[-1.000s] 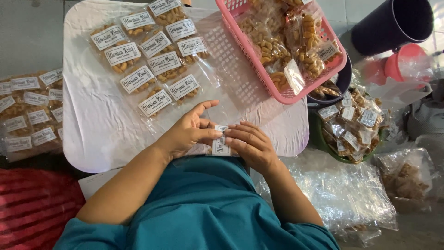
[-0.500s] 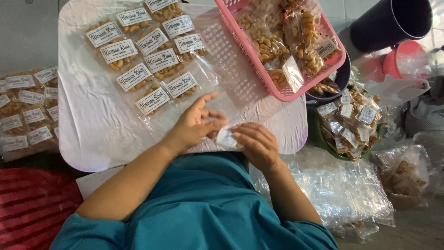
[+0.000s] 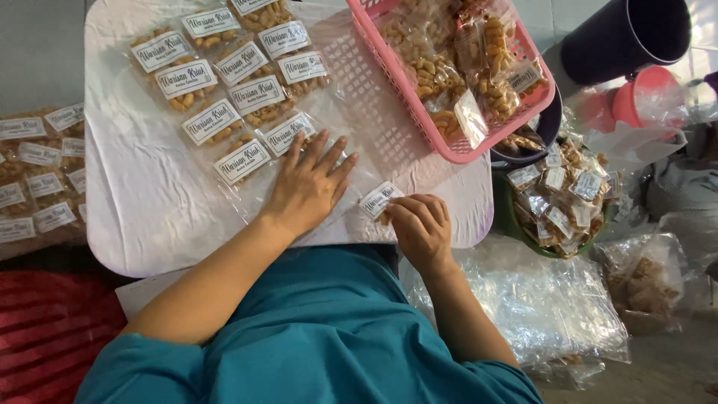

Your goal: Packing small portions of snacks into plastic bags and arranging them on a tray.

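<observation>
My left hand lies flat, fingers spread, on a clear plastic bag on the white table. It rests just below several labelled snack packets laid in rows. My right hand pinches a small white paper label near the table's front edge, to the right of my left hand. Both forearms reach out over my teal shirt.
A pink basket of bagged snacks sits at the table's back right. A green bowl of small packets stands to the right, with loose plastic bags below. More labelled packets lie at far left. A dark cylinder is top right.
My hands were together at the table's front edge over the label. The left hand has moved forward and spread flat on the bag; the right hand now holds the label alone.
</observation>
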